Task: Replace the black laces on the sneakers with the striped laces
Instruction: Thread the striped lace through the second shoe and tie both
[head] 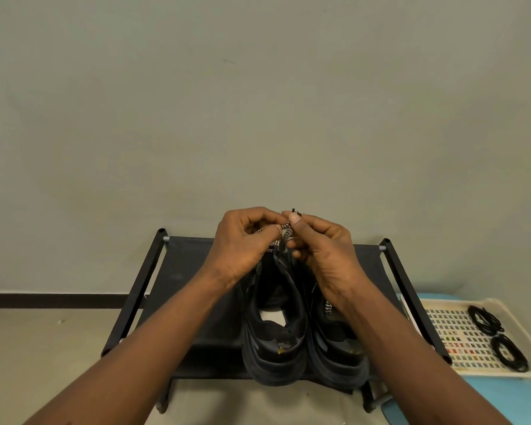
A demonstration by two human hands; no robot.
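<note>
- Evidently, the job is nearing its end: the left hand point(242, 240) and right hand point(322, 250) are each pinching the striped lace point(285, 231) between thumb and curled fingers point(295, 220).
- Directly below the fingers, the left sneaker point(273, 342) is taking this lace. The right sneaker point(337, 348) beside it is already showing striped lacing.
- Both are standing on a shoe rack point(184, 286).
- Well right of the fingers, two coiled black laces point(485, 320) are lying in a tray point(448, 332).
- Likely only the final threading or tying is remaining.
- No brand is showing legibly, and the yellow heel marks are too small to read.

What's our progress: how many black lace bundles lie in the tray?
2: one black lace bundle far right in the white tray, the other nearer, by its front right corner. None looks hidden.
</note>
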